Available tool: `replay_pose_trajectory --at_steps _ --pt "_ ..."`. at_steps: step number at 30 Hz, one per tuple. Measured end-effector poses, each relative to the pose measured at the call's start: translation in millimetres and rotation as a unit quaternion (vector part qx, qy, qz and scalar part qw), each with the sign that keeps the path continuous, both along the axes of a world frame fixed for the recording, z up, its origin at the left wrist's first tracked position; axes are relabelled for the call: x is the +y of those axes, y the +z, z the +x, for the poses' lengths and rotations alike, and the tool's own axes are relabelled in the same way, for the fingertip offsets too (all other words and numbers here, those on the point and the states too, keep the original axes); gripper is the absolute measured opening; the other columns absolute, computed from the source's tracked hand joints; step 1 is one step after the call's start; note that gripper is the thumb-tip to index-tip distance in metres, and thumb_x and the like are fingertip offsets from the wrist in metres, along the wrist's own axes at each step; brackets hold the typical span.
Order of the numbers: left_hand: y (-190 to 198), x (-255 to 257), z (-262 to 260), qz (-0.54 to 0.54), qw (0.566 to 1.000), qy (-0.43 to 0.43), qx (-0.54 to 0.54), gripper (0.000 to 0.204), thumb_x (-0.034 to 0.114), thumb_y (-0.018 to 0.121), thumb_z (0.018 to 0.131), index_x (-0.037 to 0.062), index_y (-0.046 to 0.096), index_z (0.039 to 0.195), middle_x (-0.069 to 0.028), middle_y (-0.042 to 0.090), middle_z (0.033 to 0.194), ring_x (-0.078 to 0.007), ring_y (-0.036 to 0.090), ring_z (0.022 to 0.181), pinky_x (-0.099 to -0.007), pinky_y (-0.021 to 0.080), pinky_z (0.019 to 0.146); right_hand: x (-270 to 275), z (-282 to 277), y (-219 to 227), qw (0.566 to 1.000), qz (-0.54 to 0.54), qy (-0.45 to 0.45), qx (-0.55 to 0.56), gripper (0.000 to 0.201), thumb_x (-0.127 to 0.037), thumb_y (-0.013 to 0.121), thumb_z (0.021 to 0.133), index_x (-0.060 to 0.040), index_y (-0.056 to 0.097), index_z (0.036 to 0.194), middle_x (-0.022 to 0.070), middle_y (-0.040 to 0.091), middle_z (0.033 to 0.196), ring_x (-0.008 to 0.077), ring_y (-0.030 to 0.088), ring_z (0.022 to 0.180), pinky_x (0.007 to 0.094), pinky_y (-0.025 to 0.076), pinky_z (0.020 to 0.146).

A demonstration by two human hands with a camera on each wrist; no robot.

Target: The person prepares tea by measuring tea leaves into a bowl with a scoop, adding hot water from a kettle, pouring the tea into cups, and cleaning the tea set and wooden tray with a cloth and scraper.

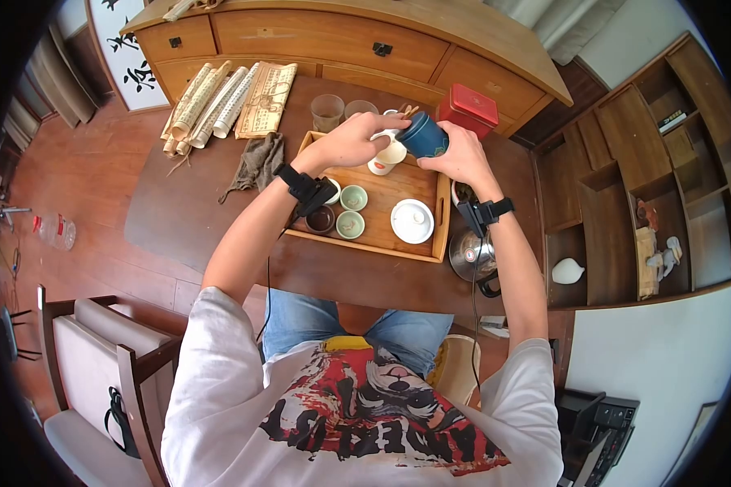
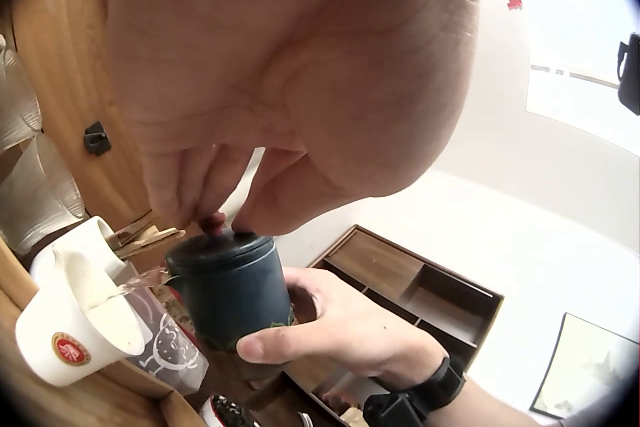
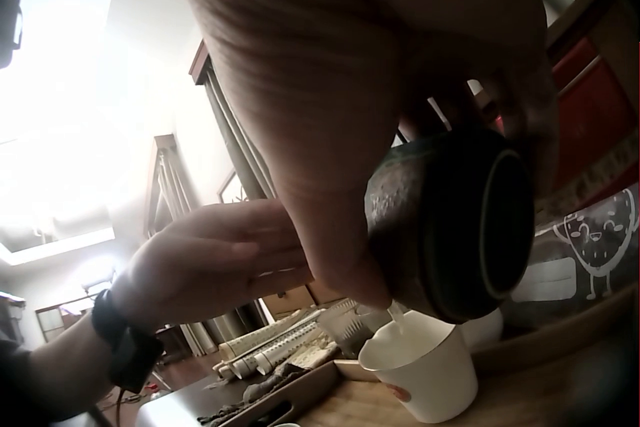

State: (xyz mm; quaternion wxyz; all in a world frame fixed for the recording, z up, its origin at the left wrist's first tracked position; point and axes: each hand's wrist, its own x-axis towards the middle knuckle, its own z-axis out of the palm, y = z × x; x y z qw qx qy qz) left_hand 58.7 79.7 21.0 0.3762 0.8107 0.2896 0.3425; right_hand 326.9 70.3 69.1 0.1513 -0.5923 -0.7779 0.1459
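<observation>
My right hand [image 1: 464,156] grips the body of a dark blue teapot [image 1: 427,135], which is tilted to the left. With its fingertips my left hand [image 1: 345,148] pinches the reddish knob [image 2: 212,224] on the teapot's lid [image 2: 220,250]. A thin stream of liquid [image 2: 128,288] runs from the spout into a white pitcher [image 2: 50,339] with a red emblem. That pitcher stands on a wooden tray [image 1: 382,246]. Two pale green cups [image 1: 353,197], a dark brown cup [image 1: 320,219] and a white lidded bowl [image 1: 413,221] also sit on the tray.
A red tin [image 1: 468,111] stands behind the right hand. At the tray's right is a steel kettle [image 1: 465,253]. Left of the tray lie a crumpled cloth [image 1: 257,165] and several paper rolls [image 1: 211,105]. Two clear glasses [image 1: 327,112] stand behind the tray.
</observation>
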Motion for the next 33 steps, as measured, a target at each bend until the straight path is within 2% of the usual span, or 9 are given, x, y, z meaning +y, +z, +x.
replay_pose_trajectory --at_steps 1,16,20,23,25,28,29,31,33 --pt "2.5 -1.4 -0.1 -0.019 1.0 0.0 0.004 0.056 -0.005 0.052 0.101 -0.0046 0.058 0.157 -0.0271 0.055 0.165 -0.0354 0.038 0.165 -0.04 0.039 0.129 -0.1 -0.4 0.6 1.0 0.0 0.0 -0.001 0.075 -0.037 0.094 0.064 0.0004 0.074 0.127 0.0233 0.08 0.114 0.0392 0.078 0.11 0.0463 0.06 0.099" --pt "2.5 -2.6 2.2 -0.066 0.997 -0.006 -0.039 0.055 -0.008 0.051 0.101 -0.0054 0.06 0.156 -0.0251 0.059 0.163 -0.0325 0.042 0.163 -0.0409 0.038 0.132 3.2 -0.1 8.3 1.0 -0.013 0.001 -0.028 0.074 -0.036 0.094 0.063 -0.0046 0.075 0.127 0.0195 0.081 0.114 0.0371 0.078 0.108 0.0486 0.062 0.098" --pt "1.1 -3.7 3.0 -0.076 0.996 -0.003 -0.044 0.054 -0.008 0.052 0.101 -0.0064 0.061 0.154 -0.0256 0.06 0.162 -0.0333 0.043 0.163 -0.0411 0.039 0.131 2.3 -1.7 9.9 0.999 -0.023 0.003 -0.024 0.076 -0.033 0.094 0.064 -0.0011 0.074 0.13 0.0226 0.081 0.115 0.0385 0.078 0.109 0.0461 0.061 0.1" --pt "-5.5 -4.4 5.7 -0.063 0.997 0.013 -0.031 0.052 -0.008 0.053 0.101 -0.0081 0.063 0.151 -0.0271 0.06 0.161 -0.0337 0.05 0.158 -0.041 0.042 0.129 1.4 -2.2 6.9 0.999 -0.023 0.006 -0.032 0.076 -0.032 0.095 0.063 -0.0012 0.074 0.13 0.0225 0.081 0.115 0.0379 0.078 0.109 0.0458 0.061 0.1" --pt "-12.8 -2.8 8.8 -0.005 0.996 0.036 -0.077 0.045 -0.001 0.06 0.098 -0.0098 0.069 0.141 -0.0257 0.07 0.148 -0.0376 0.073 0.129 -0.0432 0.056 0.114 2.3 -2.1 2.7 0.999 -0.024 0.005 -0.029 0.075 -0.032 0.095 0.063 -0.0014 0.074 0.128 0.0221 0.081 0.115 0.0374 0.079 0.109 0.0456 0.061 0.099" --pt "-13.1 -5.7 10.0 -0.034 0.996 0.048 -0.073 0.045 0.0 0.061 0.098 -0.01 0.068 0.142 -0.0256 0.071 0.147 -0.0358 0.076 0.124 -0.0428 0.06 0.107 5.7 -0.4 -3.7 0.999 -0.025 0.006 -0.04 0.077 -0.035 0.094 0.062 -0.0059 0.075 0.13 0.0181 0.081 0.116 0.0367 0.078 0.109 0.0487 0.063 0.098" --pt "-11.1 -7.6 9.8 -0.034 0.996 0.048 -0.072 0.045 0.0 0.061 0.098 -0.01 0.068 0.142 -0.0256 0.071 0.147 -0.0358 0.076 0.124 -0.0428 0.06 0.107 6.8 -0.5 -5.0 0.999 -0.025 0.006 -0.039 0.077 -0.035 0.094 0.062 -0.0059 0.075 0.13 0.0181 0.081 0.116 0.0367 0.078 0.109 0.0487 0.063 0.098" --pt "-6.8 -11.1 10.2 -0.102 0.992 0.044 -0.062 0.045 -0.003 0.058 0.102 -0.0092 0.067 0.146 -0.0294 0.06 0.159 -0.0334 0.061 0.148 -0.0397 0.048 0.124 6.7 0.4 -6.2 0.999 -0.024 0.003 -0.034 0.077 -0.035 0.095 0.061 -0.0067 0.075 0.13 0.018 0.081 0.116 0.0366 0.078 0.109 0.0488 0.063 0.098" --pt "-5.9 -12.2 10.3 -0.099 0.992 0.043 -0.063 0.045 -0.003 0.058 0.102 -0.0089 0.067 0.146 -0.0298 0.06 0.159 -0.0334 0.061 0.148 -0.0396 0.049 0.123 6.7 0.5 -4.8 0.999 -0.026 0.003 -0.034 0.078 -0.035 0.095 0.061 -0.007 0.075 0.131 0.018 0.081 0.116 0.0366 0.078 0.109 0.0489 0.062 0.099"
